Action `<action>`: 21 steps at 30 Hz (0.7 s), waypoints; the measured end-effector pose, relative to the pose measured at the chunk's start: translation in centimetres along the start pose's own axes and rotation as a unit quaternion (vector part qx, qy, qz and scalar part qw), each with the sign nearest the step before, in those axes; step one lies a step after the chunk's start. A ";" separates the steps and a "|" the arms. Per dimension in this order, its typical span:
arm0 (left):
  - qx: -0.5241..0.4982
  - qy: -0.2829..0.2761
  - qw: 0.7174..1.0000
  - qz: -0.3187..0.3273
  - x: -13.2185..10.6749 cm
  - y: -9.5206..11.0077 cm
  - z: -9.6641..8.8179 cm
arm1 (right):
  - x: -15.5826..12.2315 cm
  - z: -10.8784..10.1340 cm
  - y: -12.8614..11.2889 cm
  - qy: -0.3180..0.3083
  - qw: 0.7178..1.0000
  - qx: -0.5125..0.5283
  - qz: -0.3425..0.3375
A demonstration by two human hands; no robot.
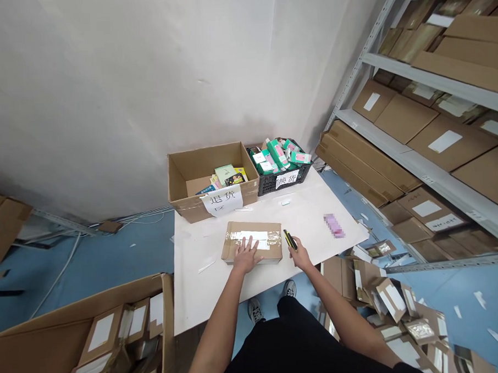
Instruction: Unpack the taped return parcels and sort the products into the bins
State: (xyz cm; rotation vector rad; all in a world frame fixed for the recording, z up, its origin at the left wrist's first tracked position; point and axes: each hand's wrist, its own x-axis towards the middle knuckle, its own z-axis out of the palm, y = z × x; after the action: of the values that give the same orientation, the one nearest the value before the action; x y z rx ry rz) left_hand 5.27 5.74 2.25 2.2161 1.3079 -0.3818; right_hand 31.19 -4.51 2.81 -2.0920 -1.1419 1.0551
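A taped brown cardboard box [230,243] with a white label on top lies on the white table [196,299] in front of me. My left hand [246,257] rests on the box's top and label, its fingers spread. Just right of the box, my right hand [300,254] is wrapped round a yellow and black utility knife [290,240], which points up toward the far side. The knife is apart from the box. Whether its blade is out is too small to tell.
Behind stand an open carton [183,203] of small packages and a black crate [269,184] of green boxes. A blurred pink item [334,225] lies at right. A large carton [168,322] of parcels stands lower left, piled parcels [397,306] lower right, loaded shelving [404,147] at right.
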 end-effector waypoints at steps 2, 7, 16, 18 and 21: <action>0.007 0.012 1.000 0.000 0.2 -0.3 1.0 | -0.6 0.2 -0.6 -0.003 0.998 -0.067 -0.010; 0.015 0.077 0.997 0.016 0.2 -0.8 2.7 | -1.1 1.0 -2.9 -0.009 0.966 -0.259 -0.003; 0.017 0.157 0.987 0.037 0.8 -1.5 4.8 | -1.4 0.8 -8.6 -0.069 0.935 -0.344 0.052; 0.013 0.159 0.986 0.038 0.9 -1.6 4.9 | -1.7 0.6 -9.0 -0.072 0.937 -0.337 0.060; 0.008 0.153 0.988 0.035 1.1 -1.5 4.9 | -2.7 0.8 -8.6 -0.077 0.937 -0.333 0.071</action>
State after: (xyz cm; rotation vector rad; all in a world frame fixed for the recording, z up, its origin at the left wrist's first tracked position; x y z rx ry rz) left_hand 4.60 4.29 -2.79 2.3966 1.3779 -0.0251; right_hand 25.76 -2.49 9.75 -2.6752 -1.6162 0.9975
